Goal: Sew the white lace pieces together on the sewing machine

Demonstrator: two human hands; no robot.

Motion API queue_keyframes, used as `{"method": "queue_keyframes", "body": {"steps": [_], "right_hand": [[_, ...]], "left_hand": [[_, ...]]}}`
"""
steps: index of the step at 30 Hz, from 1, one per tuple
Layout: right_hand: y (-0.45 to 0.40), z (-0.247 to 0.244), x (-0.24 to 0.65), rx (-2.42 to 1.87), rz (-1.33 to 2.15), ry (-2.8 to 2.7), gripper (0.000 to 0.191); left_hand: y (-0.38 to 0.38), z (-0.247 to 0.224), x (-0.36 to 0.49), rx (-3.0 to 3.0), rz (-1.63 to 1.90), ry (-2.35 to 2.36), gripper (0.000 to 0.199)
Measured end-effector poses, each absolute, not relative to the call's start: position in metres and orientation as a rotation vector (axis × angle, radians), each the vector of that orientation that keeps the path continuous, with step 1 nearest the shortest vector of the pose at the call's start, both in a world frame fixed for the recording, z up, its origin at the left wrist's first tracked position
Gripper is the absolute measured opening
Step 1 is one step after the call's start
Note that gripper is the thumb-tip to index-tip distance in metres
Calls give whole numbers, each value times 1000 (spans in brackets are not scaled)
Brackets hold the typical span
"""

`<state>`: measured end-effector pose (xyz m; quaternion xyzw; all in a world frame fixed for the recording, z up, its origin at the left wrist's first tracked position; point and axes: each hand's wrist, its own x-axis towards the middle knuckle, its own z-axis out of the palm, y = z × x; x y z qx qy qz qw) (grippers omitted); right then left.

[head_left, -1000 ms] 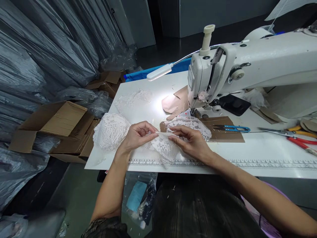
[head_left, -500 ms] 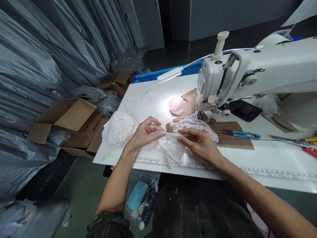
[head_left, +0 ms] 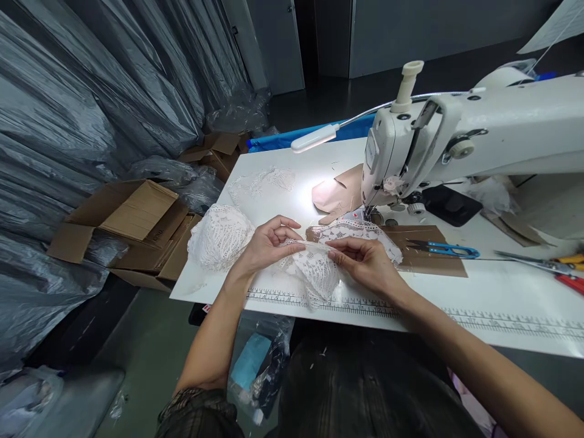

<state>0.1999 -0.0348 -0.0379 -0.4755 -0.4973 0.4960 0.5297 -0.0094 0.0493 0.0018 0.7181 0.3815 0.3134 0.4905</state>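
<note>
A strip of white lace trim (head_left: pixel 314 274) is stretched between my two hands just above the table. My left hand (head_left: pixel 274 241) pinches its upper edge between thumb and fingers. The same edge is pinched a short way to the right by my right hand (head_left: pixel 362 255). The lace hangs down from there over the printed ruler scale (head_left: pixel 278 298). Behind my right hand, another piece of lace (head_left: pixel 360 230) lies on brown card beside the sewing machine needle. Left of my left hand sits a bundle of white lace (head_left: pixel 219 237).
A white sewing machine (head_left: pixel 401 140) stands at the right, with a small lamp (head_left: pixel 314 139) lit beside it. Blue thread snips (head_left: pixel 447 249) lie on brown card (head_left: pixel 433 267). Scissors (head_left: pixel 533 261) rest at far right. Cardboard boxes (head_left: pixel 132 213) stand left of the table (head_left: pixel 191 286).
Both hands keep their pinch on the lace and have barely shifted. The whole view has moved very slightly.
</note>
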Motion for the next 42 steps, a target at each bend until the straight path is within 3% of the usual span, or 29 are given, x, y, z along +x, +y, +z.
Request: {"method": "queue_keyframes", "body": {"steps": [8, 31, 37, 42], "right_hand": [[-34, -38, 199, -1133, 1248, -1163, 25], [-38, -33, 200, -1198, 1026, -1238, 21], [-36, -35, 198, -1174, 1120, -1149, 19], [-30, -40, 190, -1124, 1287, -995, 30]], "left_hand": [[48, 5, -9, 1747, 769, 913, 37], [46, 6, -15, 1948, 938, 913, 37], [45, -1, -15, 2009, 1001, 862, 35], [42, -5, -9, 1988, 999, 882, 35]]}}
